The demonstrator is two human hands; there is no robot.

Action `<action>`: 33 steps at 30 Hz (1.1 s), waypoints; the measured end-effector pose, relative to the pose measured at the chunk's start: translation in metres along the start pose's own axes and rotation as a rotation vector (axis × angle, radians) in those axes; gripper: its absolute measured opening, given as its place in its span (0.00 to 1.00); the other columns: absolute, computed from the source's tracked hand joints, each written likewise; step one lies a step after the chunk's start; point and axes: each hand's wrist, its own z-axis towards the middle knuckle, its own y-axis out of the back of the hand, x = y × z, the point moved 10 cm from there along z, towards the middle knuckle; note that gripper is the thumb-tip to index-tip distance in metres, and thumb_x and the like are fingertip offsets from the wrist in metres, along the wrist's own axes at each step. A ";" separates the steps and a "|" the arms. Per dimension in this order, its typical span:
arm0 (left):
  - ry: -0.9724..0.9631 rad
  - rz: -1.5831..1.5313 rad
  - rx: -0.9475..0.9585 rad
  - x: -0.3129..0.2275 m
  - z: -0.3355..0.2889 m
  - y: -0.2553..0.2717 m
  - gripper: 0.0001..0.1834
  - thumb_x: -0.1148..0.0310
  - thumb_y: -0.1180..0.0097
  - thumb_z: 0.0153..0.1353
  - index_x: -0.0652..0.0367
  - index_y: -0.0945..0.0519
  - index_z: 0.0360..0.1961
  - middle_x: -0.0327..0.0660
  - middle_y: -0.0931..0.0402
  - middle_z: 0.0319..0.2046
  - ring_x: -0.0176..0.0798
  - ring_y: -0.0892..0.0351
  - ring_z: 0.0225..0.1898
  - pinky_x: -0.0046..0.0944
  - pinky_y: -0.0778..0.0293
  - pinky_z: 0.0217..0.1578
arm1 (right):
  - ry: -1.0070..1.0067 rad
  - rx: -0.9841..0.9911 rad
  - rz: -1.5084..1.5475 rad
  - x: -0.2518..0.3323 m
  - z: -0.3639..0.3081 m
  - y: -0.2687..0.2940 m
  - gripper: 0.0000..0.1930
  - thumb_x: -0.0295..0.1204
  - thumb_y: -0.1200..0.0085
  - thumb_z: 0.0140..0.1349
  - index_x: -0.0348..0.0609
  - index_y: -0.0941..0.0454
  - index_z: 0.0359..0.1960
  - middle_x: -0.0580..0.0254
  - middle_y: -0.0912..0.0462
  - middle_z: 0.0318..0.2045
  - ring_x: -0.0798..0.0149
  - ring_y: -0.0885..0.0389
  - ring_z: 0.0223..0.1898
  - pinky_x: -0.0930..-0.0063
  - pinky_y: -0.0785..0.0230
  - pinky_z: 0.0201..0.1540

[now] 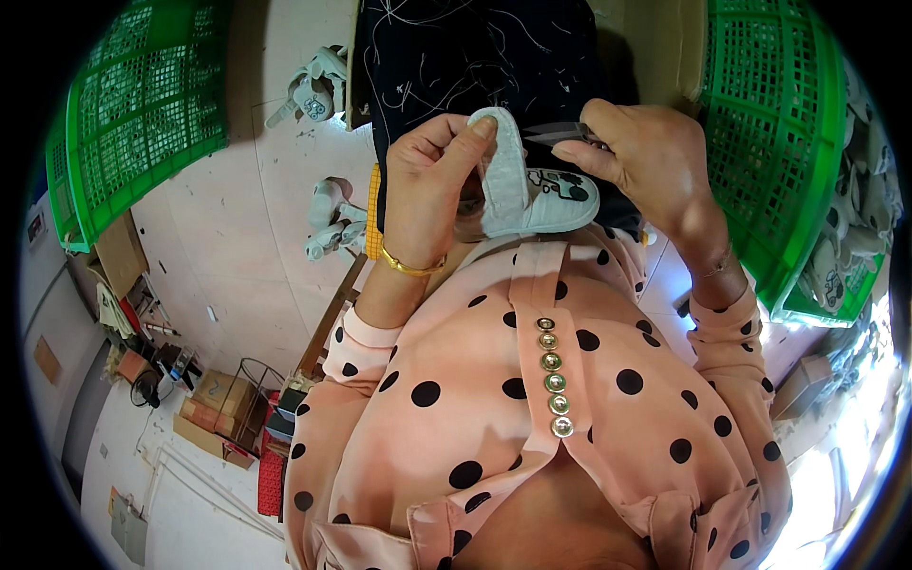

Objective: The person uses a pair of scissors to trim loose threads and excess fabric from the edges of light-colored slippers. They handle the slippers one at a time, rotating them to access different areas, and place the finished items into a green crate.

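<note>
Left hand closed around small white shoe; right hand pinching grey snips.

Left hand grips a small white shoe by its edge, sole side turned up, thumb on the rim. Right hand holds dark snips pinched at the shoe's upper edge. Dark cloth strewn with thread bits lies beneath. Green crates stand on either side; more white shoes lie on the floor, left.
</note>
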 end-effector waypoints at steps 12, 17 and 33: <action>0.010 0.011 0.010 -0.001 0.000 -0.003 0.10 0.66 0.40 0.65 0.61 0.19 0.29 0.29 0.25 0.21 0.18 0.34 0.19 0.21 0.40 0.20 | 0.167 -0.104 -0.134 0.017 0.001 0.010 0.21 0.53 0.45 0.58 0.50 0.31 0.22 0.65 0.27 0.15 0.61 0.22 0.21 0.68 0.31 0.24; -0.007 0.013 0.030 -0.001 0.001 -0.003 0.10 0.66 0.40 0.65 0.61 0.19 0.28 0.29 0.26 0.21 0.18 0.34 0.19 0.21 0.40 0.19 | 0.168 -0.099 -0.172 0.020 0.002 0.009 0.21 0.53 0.44 0.58 0.50 0.31 0.21 0.67 0.27 0.14 0.63 0.22 0.21 0.69 0.32 0.24; 0.032 0.028 0.112 -0.002 -0.005 -0.008 0.12 0.64 0.45 0.69 0.62 0.19 0.34 0.29 0.25 0.21 0.19 0.31 0.21 0.22 0.36 0.21 | -0.209 -0.016 0.527 0.009 0.004 -0.010 0.24 0.47 0.33 0.50 0.48 0.28 0.42 0.60 0.17 0.23 0.58 0.16 0.26 0.68 0.26 0.29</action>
